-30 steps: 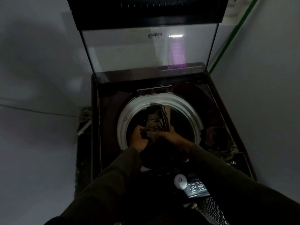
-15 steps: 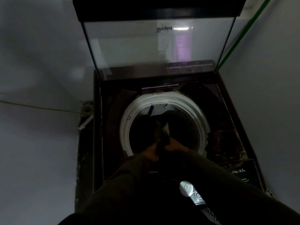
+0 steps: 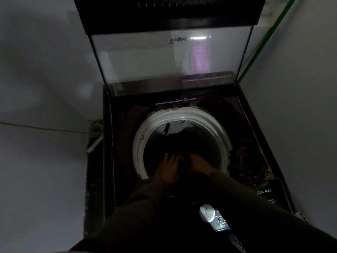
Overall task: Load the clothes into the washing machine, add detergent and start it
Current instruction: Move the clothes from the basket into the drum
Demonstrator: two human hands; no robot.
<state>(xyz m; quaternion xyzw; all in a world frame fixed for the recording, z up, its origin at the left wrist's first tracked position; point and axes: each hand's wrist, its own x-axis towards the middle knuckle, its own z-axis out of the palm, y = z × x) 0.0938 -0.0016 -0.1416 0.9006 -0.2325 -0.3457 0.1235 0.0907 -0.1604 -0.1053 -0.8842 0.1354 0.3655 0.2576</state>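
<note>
A dark top-loading washing machine (image 3: 116,161) stands below me with its glass lid (image 3: 164,57) raised. The drum's white rim (image 3: 140,148) rings a dark opening. Inside lie dark clothes (image 3: 191,137) and a white garment (image 3: 175,127) at the far side. My left hand (image 3: 168,168) is flat over the near edge of the opening, fingers spread. Beside it my right hand (image 3: 198,164) closes on a dark piece of cloth (image 3: 184,156) over the drum. Both sleeves are dark.
The control panel (image 3: 217,218) with a round silver dial lies at the machine's near edge, under my right arm. Grey walls close in on both sides. A green pipe (image 3: 262,41) runs up the right wall. A cable (image 3: 45,127) crosses the left wall.
My hands have sunk lower into the drum opening with the dark cloth. The left hand has opened and let go; the bunched garment it held is down among the clothes.
</note>
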